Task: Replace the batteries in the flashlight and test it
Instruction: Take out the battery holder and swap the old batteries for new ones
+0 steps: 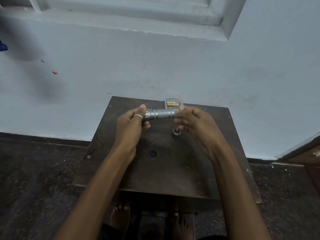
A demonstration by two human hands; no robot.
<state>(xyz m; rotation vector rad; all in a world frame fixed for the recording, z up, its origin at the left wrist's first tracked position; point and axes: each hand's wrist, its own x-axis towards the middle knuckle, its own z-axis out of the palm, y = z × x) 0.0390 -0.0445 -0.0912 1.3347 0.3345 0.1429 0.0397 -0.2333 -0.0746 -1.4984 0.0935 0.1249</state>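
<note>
A silver flashlight point(161, 113) is held level above the small dark wooden table point(121, 167), head end in my left hand point(132, 121), which wears a ring. The tail end is open and a gold-coloured battery tip point(176, 110) shows there. My right hand point(194, 122) is blurred at that end, fingers curled near the battery; whether it grips the battery cannot be told. The black tail cap point(176, 132) lies on the table under my right hand. A clear case with gold batteries point(173, 103) sits at the table's far edge.
The table stands against a pale blue wall point(155, 66). A dark round mark point(153, 153) is in the tabletop's middle. Dark speckled floor point(34, 170) surrounds the table; my bare feet point(121, 220) are under its near edge. A wooden door corner point(308, 153) is at right.
</note>
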